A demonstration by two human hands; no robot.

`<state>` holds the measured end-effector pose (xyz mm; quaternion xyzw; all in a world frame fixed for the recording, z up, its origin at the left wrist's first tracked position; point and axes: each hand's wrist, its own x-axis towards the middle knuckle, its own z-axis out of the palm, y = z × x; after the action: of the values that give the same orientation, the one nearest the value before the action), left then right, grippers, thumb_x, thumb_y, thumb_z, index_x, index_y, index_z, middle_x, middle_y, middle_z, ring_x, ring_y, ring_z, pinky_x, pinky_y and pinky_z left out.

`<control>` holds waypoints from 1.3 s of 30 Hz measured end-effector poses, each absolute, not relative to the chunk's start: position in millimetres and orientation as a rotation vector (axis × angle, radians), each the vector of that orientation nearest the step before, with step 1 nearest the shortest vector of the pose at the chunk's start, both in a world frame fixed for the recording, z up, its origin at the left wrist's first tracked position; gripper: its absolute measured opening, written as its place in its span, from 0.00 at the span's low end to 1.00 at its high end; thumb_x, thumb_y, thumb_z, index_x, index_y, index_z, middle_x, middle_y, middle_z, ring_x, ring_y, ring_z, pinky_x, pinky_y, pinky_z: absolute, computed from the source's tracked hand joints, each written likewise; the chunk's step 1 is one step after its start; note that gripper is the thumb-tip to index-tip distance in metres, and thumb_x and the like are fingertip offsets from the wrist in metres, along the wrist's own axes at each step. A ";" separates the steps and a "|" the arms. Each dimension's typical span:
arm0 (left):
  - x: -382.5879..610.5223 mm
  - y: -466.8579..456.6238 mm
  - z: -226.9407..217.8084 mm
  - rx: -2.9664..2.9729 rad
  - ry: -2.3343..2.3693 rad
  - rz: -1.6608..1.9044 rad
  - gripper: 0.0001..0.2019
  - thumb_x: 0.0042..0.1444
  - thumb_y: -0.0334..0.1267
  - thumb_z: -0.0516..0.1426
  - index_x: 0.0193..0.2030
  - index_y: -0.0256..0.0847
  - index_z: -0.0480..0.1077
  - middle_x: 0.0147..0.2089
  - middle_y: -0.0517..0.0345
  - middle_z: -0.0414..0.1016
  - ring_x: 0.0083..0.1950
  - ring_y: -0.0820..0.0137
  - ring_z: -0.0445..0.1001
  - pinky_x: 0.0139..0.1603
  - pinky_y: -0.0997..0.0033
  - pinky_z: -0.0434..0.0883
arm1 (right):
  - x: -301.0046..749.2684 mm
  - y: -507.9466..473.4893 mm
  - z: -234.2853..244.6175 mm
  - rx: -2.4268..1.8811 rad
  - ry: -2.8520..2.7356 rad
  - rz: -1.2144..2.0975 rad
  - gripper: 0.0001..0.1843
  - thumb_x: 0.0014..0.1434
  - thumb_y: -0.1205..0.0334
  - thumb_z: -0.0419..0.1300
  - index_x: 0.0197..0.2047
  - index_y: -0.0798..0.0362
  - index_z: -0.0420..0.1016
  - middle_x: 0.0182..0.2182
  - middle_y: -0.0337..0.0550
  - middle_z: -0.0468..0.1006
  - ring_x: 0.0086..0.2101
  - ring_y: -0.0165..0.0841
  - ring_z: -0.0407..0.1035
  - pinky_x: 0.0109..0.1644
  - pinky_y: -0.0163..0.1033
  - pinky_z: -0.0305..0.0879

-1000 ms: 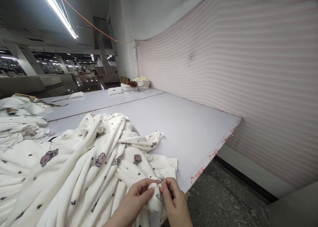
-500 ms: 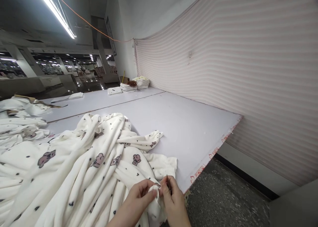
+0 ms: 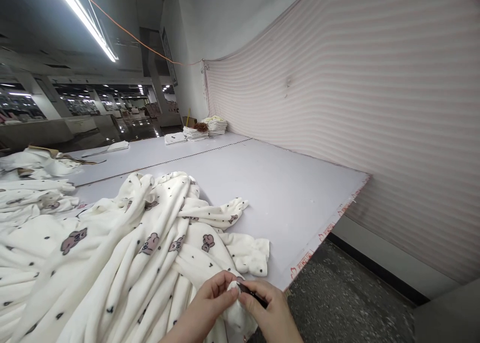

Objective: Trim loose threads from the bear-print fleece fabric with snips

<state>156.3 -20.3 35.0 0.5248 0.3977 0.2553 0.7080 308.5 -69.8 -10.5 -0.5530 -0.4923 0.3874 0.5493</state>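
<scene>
A large white fleece garment [image 3: 127, 263] with grey-pink bear prints and small dark marks lies heaped in folds across the near table. My left hand [image 3: 210, 300] is closed, pinching a gathered edge of its cloth between thumb and fingers near the table's front corner. Close against it, my right hand [image 3: 268, 305] is closed around a slim black pointed tool [image 3: 253, 296]. The tool's tip meets the pinched cloth; its exact kind is partly hidden by my fingers. A sleeve-like end [image 3: 249, 253] of the garment lies just beyond my hands.
The pale table [image 3: 277, 188] has a taped edge on the right, above a speckled floor [image 3: 348, 293]. Folded white stacks [image 3: 195, 133] stand at the back. More white cloth [image 3: 45, 163] lies at far left. A striped curtain [image 3: 337, 93] hangs along the right.
My right hand has turned, swinging the black tool from upright to slanting across toward the cloth. The left hand keeps its pinch. The view has shifted slightly.
</scene>
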 end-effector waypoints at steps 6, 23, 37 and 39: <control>158.1 -17.9 38.8 1.188 0.843 0.508 0.18 0.48 0.52 0.62 0.37 0.38 0.73 0.35 0.57 0.75 0.44 0.63 0.70 0.48 0.67 0.63 | 295.5 -69.8 -18.4 -1.270 -1.022 0.848 0.22 0.52 0.45 0.63 0.41 0.52 0.80 0.33 0.45 0.81 0.35 0.38 0.75 0.39 0.37 0.71; 141.2 -16.1 56.5 1.802 1.108 0.126 0.04 0.48 0.38 0.56 0.29 0.42 0.71 0.29 0.62 0.70 0.32 0.67 0.69 0.34 0.72 0.65 | 376.4 -26.2 -45.9 -1.485 -1.105 0.825 0.07 0.43 0.71 0.61 0.26 0.50 0.75 0.37 0.39 0.78 0.33 0.33 0.68 0.34 0.32 0.58; 161.3 -29.0 27.0 2.078 0.981 0.933 0.03 0.58 0.32 0.47 0.34 0.43 0.59 0.41 0.54 0.65 0.42 0.66 0.68 0.43 0.69 0.67 | 332.5 -65.9 -30.2 -1.372 -0.679 1.106 0.18 0.52 0.45 0.59 0.31 0.54 0.71 0.18 0.35 0.69 0.16 0.26 0.58 0.20 0.31 0.56; 154.5 -30.8 25.6 2.129 0.876 1.043 0.05 0.59 0.30 0.45 0.37 0.44 0.58 0.40 0.56 0.64 0.40 0.67 0.67 0.41 0.70 0.67 | 339.6 -71.6 -26.2 -1.495 -0.854 0.781 0.13 0.54 0.52 0.59 0.38 0.52 0.74 0.32 0.44 0.77 0.32 0.37 0.70 0.31 0.34 0.64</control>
<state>154.5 -30.8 25.6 0.8030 0.3305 0.3934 0.3021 339.6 -71.6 -26.2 -0.6410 -0.3664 0.3347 0.5855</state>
